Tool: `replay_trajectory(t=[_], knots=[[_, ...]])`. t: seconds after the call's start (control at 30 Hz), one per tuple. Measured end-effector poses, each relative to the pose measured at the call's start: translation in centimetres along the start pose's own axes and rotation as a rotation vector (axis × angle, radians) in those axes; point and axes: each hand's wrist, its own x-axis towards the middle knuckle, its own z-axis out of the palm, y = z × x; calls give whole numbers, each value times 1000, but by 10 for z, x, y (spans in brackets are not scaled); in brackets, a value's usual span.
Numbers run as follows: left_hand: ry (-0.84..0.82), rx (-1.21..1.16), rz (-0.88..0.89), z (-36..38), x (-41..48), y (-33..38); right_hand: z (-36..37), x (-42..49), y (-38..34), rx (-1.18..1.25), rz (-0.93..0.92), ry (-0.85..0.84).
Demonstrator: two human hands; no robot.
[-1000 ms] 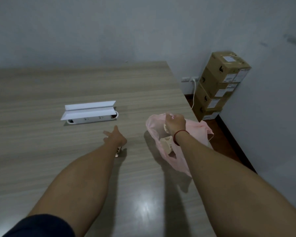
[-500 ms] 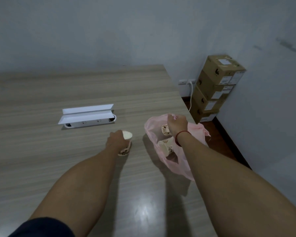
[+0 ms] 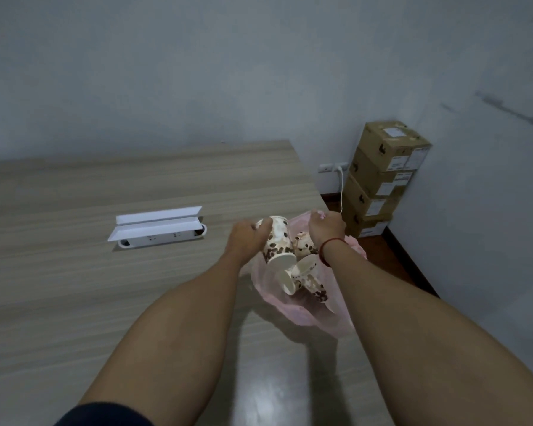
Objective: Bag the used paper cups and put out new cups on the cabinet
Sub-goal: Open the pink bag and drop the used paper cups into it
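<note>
At the right-hand edge of the cabinet (image 3: 74, 302), we are judging the bagging step to be in hand. Our left hand (image 3: 243, 241) is gripping a bean-patterned paper cup (image 3: 277, 244) round its side, with the fingers curling over its base end, and is tipping it so that its open mouth is pointing down into the pink plastic bag (image 3: 342, 318). Our right hand (image 3: 325, 227) is pinching the bag's upper rim and holding it up, so the opening is gaping toward us. Other used cups (image 3: 308, 272) are lying on their sides inside the bag, just beneath the held one; we are not telling whether they are touching it.

We are expecting the next move to call for loosening the left fingers so the cup is dropping in among the rest, while the right hand is holding the rim up and the mouth wide. We are reckoning that putting out new cups is not yet begun.
</note>
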Motion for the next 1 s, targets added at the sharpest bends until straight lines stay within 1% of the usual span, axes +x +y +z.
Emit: replay_trajectory(t=[0.07,0.13,0.2,0.27,0.4,0.47,0.53,0.57,0.63,0.67,0.77,0.8,0.83,0.87,0.93,1.0], knots=[[-123,-32,-60,13,-6,5,-7,1,-3,-5,7,21],[-267,-42,-158,25,-12,11,-14,2,-5,8,5,26],[-401,-4,-257,35,-18,15,-21,2,-6,15,16,36],[-446,-7,-303,44,-22,16,-25,4,-4,33,21,25],[-463,-202,-394,57,-25,23,-28,4,-3,78,11,15],[-512,-231,-429,62,-27,29,-29,4,-2,95,-14,3],[-549,-209,-421,66,-28,34,-29,4,-1,104,-34,-14],[-545,-187,-401,66,-28,34,-29,4,0,102,-41,-20],[-466,-130,-376,66,-25,29,-30,5,0,100,-48,-23],[-380,-91,-364,65,-24,24,-31,5,-1,106,-43,-23],[3,127,-327,55,-19,0,-34,8,3,134,-17,-22],[87,190,-333,52,-20,-6,-34,9,5,138,-12,-18],[130,248,-354,50,-21,-12,-34,11,8,139,-10,-12],[130,306,-403,49,-22,-19,-33,12,11,139,-5,-3],[61,370,-557,50,-25,-33,-31,11,14,128,-4,4],[-37,283,-663,57,-26,-49,-28,11,16,117,-17,-7]])
